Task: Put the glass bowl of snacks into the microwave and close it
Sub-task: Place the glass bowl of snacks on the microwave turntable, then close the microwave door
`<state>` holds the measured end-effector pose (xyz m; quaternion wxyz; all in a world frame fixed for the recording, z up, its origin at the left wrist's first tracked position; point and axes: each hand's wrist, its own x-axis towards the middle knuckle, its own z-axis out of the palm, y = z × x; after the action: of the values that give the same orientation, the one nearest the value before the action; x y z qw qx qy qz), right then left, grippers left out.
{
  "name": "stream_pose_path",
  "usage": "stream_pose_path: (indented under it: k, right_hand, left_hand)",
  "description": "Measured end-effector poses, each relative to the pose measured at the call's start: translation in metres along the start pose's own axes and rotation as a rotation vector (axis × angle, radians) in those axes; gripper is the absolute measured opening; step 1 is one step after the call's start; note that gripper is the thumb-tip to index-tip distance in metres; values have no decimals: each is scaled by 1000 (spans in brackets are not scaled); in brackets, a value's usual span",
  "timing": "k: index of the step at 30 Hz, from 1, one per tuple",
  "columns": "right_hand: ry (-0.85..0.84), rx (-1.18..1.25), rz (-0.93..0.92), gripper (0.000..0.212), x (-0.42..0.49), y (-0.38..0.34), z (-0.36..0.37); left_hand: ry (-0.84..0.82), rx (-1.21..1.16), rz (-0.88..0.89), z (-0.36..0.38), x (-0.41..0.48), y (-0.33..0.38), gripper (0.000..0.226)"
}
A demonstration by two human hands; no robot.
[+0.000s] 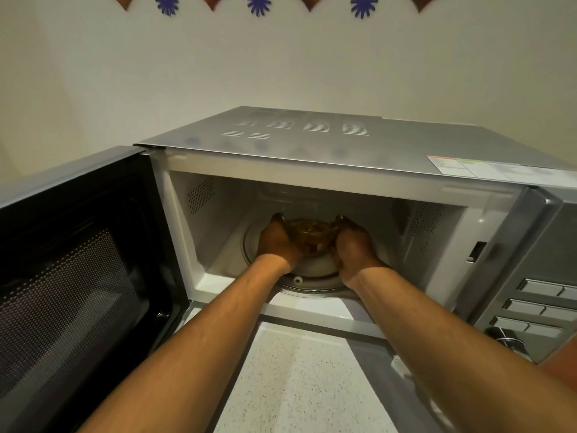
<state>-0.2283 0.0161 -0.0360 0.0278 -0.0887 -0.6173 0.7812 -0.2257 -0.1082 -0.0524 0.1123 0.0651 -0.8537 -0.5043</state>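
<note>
While a speckled bench (296, 370) meets a cream wall (281, 73), the microwave (312, 145) stands open. Left hand (278, 242) and right hand (352, 245) clasp the upright glass bowl of snacks (309, 234) on its turntable (315, 270).

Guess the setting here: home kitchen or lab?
Probably a home kitchen: a silver microwave sits with its door open on a speckled countertop, and paper decorations hang on the wall. Both hands hold a glass bowl of snacks inside.

A pale wall (281, 64) is seen behind, with purple paper flowers (258, 4) and brown pointed shapes (212, 1) strung along its top edge. A speckled white counter (290, 379) is seen below. An orange patch (562, 360) is glimpsed at the right edge, too cropped to identify.
</note>
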Motion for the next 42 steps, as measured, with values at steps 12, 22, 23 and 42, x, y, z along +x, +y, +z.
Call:
stream_pose_path:
  k: [12, 22, 23, 42]
  right_hand:
    - [-65, -240, -108, 24, -94, -18, -34]
    - [-427, -1125, -541, 51, -223, 44, -181]
    - [-470, -1263, -514, 63, -238, 49, -200]
    - [-442, -1635, -413, 79, -229, 54, -201]
  left_hand:
    - [321, -99, 168, -8, -123, 11, 56]
    - [136, 324, 148, -2, -282, -48, 83]
    - [132, 395, 139, 1, -304, -49, 82]
    - [1072, 579, 451, -191, -451, 52, 68]
